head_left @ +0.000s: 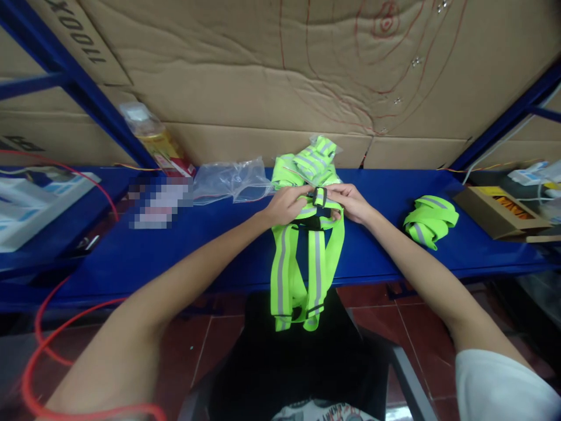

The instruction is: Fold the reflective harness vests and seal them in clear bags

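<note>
A neon-green reflective strap vest (302,263) with grey stripes hangs over the front edge of the blue shelf (175,251). My left hand (287,204) is closed on its top straps at the left. My right hand (350,202) pinches the same straps at the right, beside a black buckle (319,197). Behind my hands lies a pile of folded green vests (309,164), some in clear bags.
Another folded green vest (429,219) lies to the right. An open cardboard box (499,210) stands at the far right. Empty clear bags (232,178) lie left of the pile. A red cable (48,345) loops at lower left. Cardboard sheets line the back.
</note>
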